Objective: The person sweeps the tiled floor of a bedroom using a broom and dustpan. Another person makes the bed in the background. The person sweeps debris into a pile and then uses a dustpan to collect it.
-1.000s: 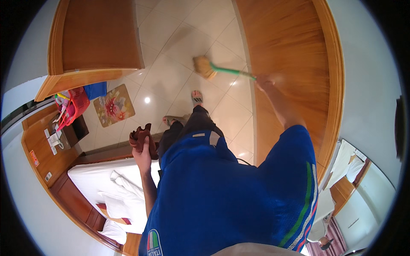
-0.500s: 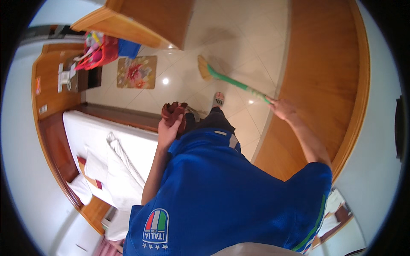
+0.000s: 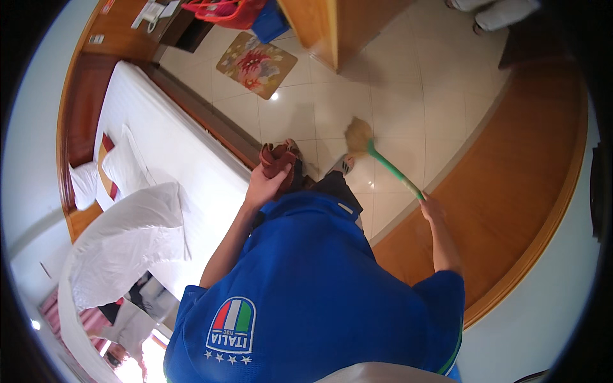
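Note:
My right hand [image 3: 432, 207] is closed round the end of the green handle of a broom [image 3: 394, 171]. Its straw-coloured bristles [image 3: 359, 135] are low over the tiled floor, just ahead of my sandalled foot [image 3: 345, 164]. In front of my waist, my left hand [image 3: 265, 186] grips a bunched reddish-brown cloth [image 3: 276, 158], its folds standing up above the fingers.
A bed [image 3: 191, 147] with white bedding lies to my left; another person [image 3: 128, 329] is behind a billowing white cover [image 3: 137, 223]. A wooden panel [image 3: 498, 191] curves along my right. Ahead are a flowered mat [image 3: 255, 66], blue bin [image 3: 269, 24] and wooden partition [image 3: 329, 32].
My view has turned rightward. The broom's bristles have swung nearer my foot and show broader. The white cover has been lifted off the bed into a billow. Both hands keep their hold.

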`<state>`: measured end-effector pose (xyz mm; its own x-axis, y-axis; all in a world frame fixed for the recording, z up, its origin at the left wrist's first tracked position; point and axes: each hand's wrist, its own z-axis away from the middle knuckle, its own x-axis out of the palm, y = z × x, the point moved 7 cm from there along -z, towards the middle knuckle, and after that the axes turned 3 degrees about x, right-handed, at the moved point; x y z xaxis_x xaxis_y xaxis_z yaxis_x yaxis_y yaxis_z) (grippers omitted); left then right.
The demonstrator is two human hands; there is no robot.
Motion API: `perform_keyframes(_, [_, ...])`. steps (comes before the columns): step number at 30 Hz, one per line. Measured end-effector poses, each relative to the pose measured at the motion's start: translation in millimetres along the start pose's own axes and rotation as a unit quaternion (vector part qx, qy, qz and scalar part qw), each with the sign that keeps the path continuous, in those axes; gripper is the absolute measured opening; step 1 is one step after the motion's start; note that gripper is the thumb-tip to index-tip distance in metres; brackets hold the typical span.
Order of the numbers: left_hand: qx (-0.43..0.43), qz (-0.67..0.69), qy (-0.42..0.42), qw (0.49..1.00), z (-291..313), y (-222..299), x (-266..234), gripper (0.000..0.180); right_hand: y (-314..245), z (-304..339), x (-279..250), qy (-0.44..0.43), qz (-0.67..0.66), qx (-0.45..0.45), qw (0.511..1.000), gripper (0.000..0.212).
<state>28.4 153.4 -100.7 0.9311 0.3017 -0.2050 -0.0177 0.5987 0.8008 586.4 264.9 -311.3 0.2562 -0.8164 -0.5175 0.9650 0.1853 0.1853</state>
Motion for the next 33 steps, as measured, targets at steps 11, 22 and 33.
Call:
perform_keyframes(11, [0.062,0.042,-0.012,0.997,-63.2,-1.0,-99.1,0.038,-117.1,132.2,-135.6,0.033,0.037,-0.014,0.999,0.056])
perform_keyframes(22, [0.055,0.034,0.063,0.996,-120.6,-7.3,-284.9,0.043,-473.8,78.5,-273.4,0.153,-0.046,-0.198,0.967,0.054])
perform_keyframes(33, [-0.039,-0.005,0.174,0.984,-66.7,-37.4,-340.1,0.045,-580.8,-76.2,-255.4,0.075,-0.205,-0.063,0.974,0.048])
